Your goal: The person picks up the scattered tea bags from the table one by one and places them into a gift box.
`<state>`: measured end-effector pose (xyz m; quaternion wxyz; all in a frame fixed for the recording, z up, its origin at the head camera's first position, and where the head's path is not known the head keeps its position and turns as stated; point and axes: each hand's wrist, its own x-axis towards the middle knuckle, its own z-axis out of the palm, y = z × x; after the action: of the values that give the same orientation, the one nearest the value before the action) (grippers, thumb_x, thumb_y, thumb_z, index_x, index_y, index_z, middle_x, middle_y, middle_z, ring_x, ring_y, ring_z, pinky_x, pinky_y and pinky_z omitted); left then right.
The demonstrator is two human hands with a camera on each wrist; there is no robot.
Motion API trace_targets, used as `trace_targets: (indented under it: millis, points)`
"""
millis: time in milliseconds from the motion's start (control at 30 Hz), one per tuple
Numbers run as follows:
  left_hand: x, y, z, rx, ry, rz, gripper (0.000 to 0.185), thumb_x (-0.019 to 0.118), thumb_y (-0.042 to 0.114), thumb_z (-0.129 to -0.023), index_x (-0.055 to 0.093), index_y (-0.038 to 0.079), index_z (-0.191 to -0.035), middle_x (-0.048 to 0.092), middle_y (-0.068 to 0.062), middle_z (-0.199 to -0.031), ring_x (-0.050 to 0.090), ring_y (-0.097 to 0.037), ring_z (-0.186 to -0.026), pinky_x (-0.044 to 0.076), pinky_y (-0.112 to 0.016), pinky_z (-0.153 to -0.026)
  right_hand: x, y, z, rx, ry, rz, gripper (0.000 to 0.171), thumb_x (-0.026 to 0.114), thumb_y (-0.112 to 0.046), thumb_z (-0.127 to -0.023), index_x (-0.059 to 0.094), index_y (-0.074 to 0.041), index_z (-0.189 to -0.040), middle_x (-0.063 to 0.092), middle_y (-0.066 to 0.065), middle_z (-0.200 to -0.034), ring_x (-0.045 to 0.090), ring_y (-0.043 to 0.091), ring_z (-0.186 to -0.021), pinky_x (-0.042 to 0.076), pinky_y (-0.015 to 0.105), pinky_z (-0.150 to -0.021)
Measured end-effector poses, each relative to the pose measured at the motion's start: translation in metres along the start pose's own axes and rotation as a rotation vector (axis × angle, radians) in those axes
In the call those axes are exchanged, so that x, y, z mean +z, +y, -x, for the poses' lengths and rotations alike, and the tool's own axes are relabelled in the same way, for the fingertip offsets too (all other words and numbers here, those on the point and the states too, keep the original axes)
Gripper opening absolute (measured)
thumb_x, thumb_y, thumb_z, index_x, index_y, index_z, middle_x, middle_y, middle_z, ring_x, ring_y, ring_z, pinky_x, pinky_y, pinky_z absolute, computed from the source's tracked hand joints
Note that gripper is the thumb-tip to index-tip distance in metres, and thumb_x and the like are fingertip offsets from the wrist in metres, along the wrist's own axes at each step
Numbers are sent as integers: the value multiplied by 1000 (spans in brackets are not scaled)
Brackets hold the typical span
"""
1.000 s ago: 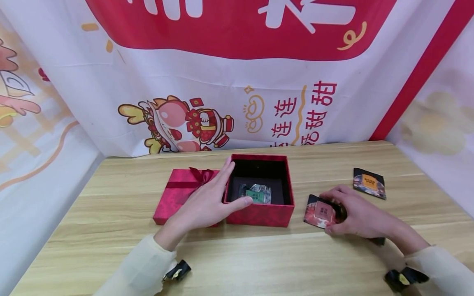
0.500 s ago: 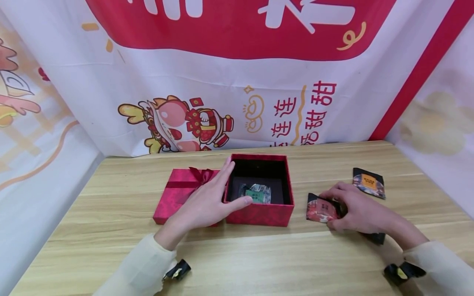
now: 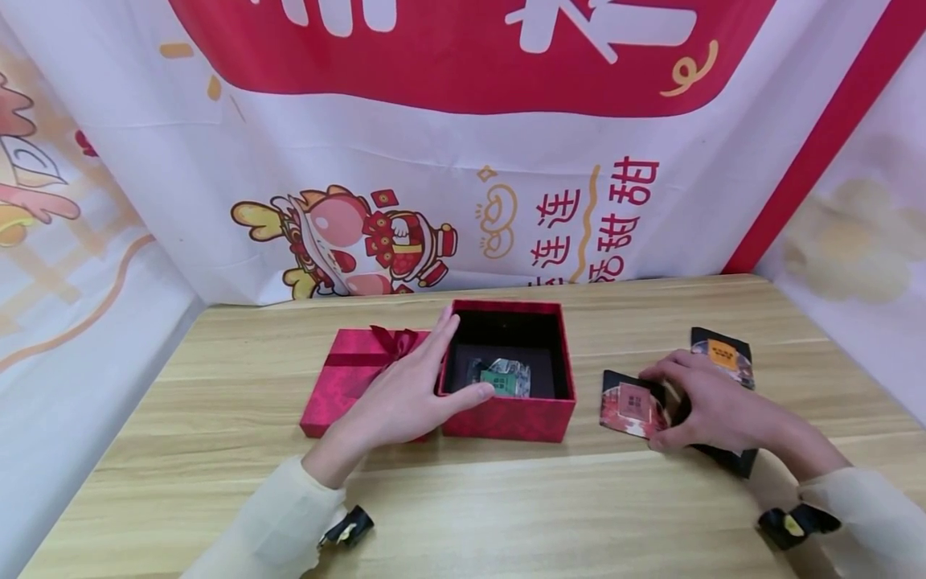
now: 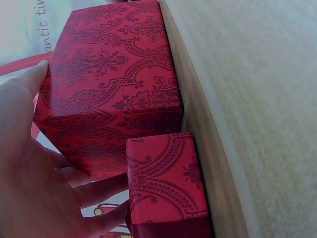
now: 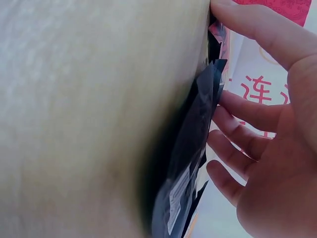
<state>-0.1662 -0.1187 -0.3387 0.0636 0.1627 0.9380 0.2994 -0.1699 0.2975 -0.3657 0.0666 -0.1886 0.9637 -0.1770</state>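
Your right hand has edged slightly away from the red box, its grip pinching the pink-labelled packet right of the box. Your left hand, unclenched, touches the box's left side.

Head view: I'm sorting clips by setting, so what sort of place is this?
Probably a staged tabletop booth rather than a lived-in room: a wood-grain table is backed by a festive printed backdrop, with patterned side panels at left and right.
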Motion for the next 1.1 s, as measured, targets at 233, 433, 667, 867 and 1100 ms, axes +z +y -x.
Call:
trace_targets:
  millis: [233,433,667,867,1100]
  points:
    - [0,1,1,2,-2,1,112,58,89,-85,4,40,-171,-1,23,-177,30,-24,-163,41,-63,-121,0,4,-2,15,-7,-13,91,95,-62,-66,65,-10,-134,62,12,-134,53,30,-119,49,60,-99]
    - [0,1,1,4,-3,1,113,57,90,-85,3,40,-171,-1,23,-177,31,-24,-162,42,-63,-121,-1,7,0,24,25,10,92,95,-66,-64,66,-10,-132,62,10,-130,53,28,-117,46,57,-96]
    - [0,1,1,3,-2,2,112,57,89,-85,3,40,-171,0,22,-178,32,-25,-162,42,-63,-121,0,7,-1,-2,29,3,82,95,-62,-66,68,-13,-124,63,8,-126,53,25,-113,47,46,-93]
    - [0,1,1,6,-6,6,112,58,88,-86,3,40,-171,-1,22,-178,31,-25,-163,41,-62,-122,-1,6,-1,-5,18,-29,88,96,-60,-67,63,-11,-132,67,7,-128,53,25,-115,47,50,-97]
    - [0,1,1,5,-4,8,112,58,89,-86,3,40,-171,-1,22,-178,29,-24,-163,41,-63,-121,-1,1,-4,12,-8,-41,102,91,-63,-72,53,-11,-152,61,14,-139,52,33,-125,47,66,-103]
